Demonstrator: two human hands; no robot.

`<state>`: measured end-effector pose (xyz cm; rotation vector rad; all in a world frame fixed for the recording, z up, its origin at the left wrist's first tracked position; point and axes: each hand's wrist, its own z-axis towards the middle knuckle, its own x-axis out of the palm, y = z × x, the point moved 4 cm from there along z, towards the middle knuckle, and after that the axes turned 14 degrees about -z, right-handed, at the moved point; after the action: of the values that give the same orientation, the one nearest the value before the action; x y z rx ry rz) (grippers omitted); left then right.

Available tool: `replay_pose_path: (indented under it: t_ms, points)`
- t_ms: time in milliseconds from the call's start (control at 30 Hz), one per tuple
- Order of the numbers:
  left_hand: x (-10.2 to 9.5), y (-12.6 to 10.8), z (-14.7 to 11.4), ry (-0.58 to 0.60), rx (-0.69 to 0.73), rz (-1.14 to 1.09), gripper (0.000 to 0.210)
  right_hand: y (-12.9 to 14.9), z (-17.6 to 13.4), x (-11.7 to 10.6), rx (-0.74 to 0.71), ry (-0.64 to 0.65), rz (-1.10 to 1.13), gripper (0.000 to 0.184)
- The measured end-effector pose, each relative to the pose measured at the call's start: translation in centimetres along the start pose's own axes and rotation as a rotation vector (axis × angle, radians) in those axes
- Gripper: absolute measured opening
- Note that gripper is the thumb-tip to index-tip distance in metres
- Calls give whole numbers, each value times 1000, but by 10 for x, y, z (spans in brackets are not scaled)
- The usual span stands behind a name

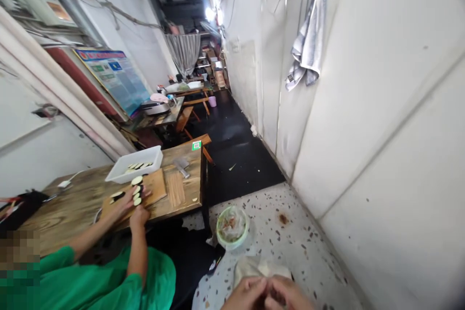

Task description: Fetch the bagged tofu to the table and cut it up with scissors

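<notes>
My left hand [244, 294] and my right hand [289, 293] meet at the bottom edge of the head view, fingertips touching. The fingers of both are curled and closed; whether something small lies between them is hidden. Just beyond them is a pale beige fabric [259, 266]. Ahead on the floor stands a round, light green bin [232, 243] with a clear plastic liner and some scraps inside.
To my left, a co-worker in a green shirt [105, 283] handles eggplant slices [137, 193] on a cutting board [157, 185]. A white plastic tub [154, 157] with slices sits on the wooden table [65, 213]. A white wall [381, 106] runs along my right.
</notes>
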<state>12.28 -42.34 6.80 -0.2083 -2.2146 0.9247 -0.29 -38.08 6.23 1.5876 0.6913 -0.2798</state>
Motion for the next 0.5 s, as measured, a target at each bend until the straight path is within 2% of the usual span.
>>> replay_pose_path:
  t_ms: [100, 167, 300, 400, 500]
  points:
    - [15, -19, 59, -40, 58, 127, 54, -27, 40, -41, -84, 197, -107, 35]
    - [29, -35, 88, -111, 113, 22, 56, -29, 61, -74, -177, 302, -138, 46]
    - [47, -74, 120, -324, 250, -258, 45, -13, 97, -135, -290, 479, -234, 72]
    - [49, -105, 139, -417, 311, -410, 37, -6, 130, -164, -318, 583, -318, 70]
    - [41, -134, 165, -492, 357, -492, 32, -12, 170, -183, -366, 588, -380, 69]
